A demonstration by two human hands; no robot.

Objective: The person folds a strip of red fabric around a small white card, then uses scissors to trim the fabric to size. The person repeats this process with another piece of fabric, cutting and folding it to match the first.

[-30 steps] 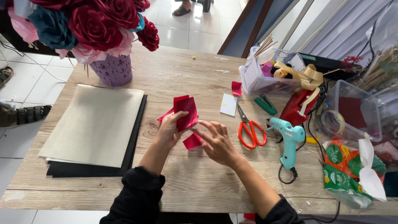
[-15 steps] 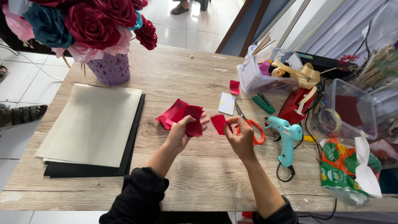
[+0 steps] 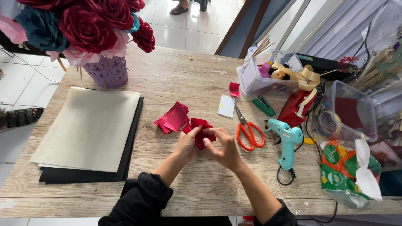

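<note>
A red petal, probably light, soft and easily creased so best taken by its edges, is pinched between the left hand and right hand just left of the scissors

Matt red paper piece on rough-grained wooden table.

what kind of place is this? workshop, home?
Probably a home or small-shop craft table for making fabric flowers. Both hands, left hand and right hand, fold a red fabric piece; a teal glue gun, orange scissors and a bouquet of fabric roses sit around.
</note>
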